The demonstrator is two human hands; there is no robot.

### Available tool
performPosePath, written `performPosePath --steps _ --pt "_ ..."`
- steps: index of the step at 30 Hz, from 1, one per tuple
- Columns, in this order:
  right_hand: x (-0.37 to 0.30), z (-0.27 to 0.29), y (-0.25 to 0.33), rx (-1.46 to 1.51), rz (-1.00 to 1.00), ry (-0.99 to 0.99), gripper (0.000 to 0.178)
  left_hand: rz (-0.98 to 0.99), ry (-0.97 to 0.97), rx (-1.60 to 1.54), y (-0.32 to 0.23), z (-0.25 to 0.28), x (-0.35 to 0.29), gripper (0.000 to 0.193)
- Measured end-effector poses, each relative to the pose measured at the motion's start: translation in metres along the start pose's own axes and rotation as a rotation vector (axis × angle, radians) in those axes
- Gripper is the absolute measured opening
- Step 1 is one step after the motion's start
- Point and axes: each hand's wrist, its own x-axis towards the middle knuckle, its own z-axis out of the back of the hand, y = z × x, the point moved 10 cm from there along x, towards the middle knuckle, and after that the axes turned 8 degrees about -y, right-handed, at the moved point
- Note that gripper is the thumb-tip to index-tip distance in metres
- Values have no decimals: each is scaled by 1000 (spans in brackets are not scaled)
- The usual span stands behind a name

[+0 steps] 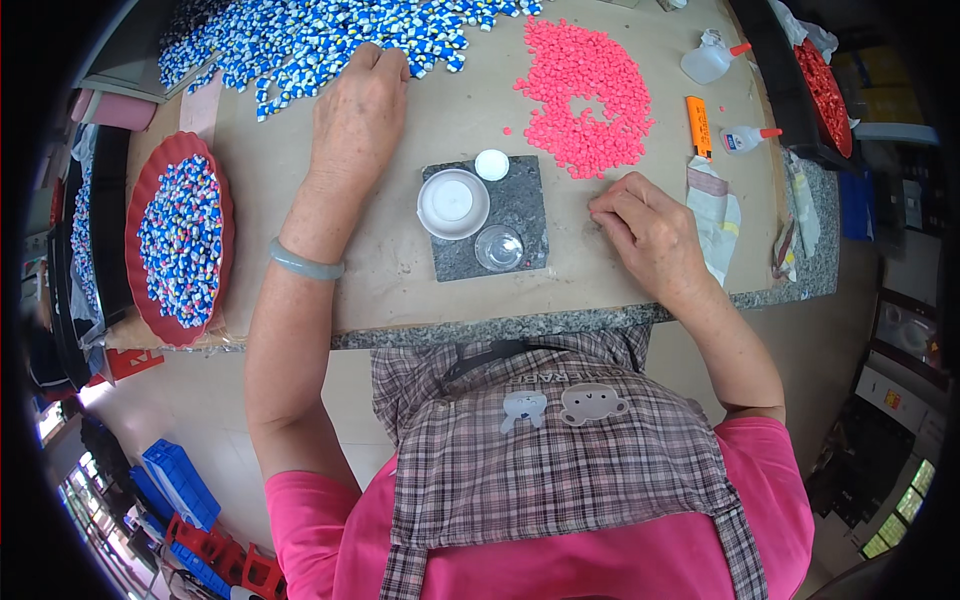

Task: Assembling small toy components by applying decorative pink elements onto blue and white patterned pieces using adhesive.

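Observation:
My left hand reaches to the near edge of a wide spread of small blue-and-white pieces. Its fingers are curled together, and their tips are hidden from view. Just below a patch of small flat pink pieces, my right hand is closed in a pinch; whatever it holds is too small to tell. Between the hands lies a dark stone slab. On it stand a white round dish with white contents, a small white disc and a clear little cup.
A red scalloped dish full of blue, white and pink pieces stands at the left. Toward the right lie two squeeze bottles with red tips, an orange strip-like pack and a folded cloth. A black tray holds red pieces.

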Motion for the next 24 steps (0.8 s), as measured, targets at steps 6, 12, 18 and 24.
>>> performPosePath --steps 6,12,18,24 --pt "6 -13 -4 24 -157 184 9 -6 -12 -39 2 9 -4 16" --pt "7 -11 -7 145 -219 177 9 335 89 -622 21 20 -30 32" --pt "7 -15 -12 435 -338 123 8 835 177 -1296 12 19 -70 27" --pt "11 -34 -7 621 -401 215 7 908 175 -1401 10 16 -85 25"
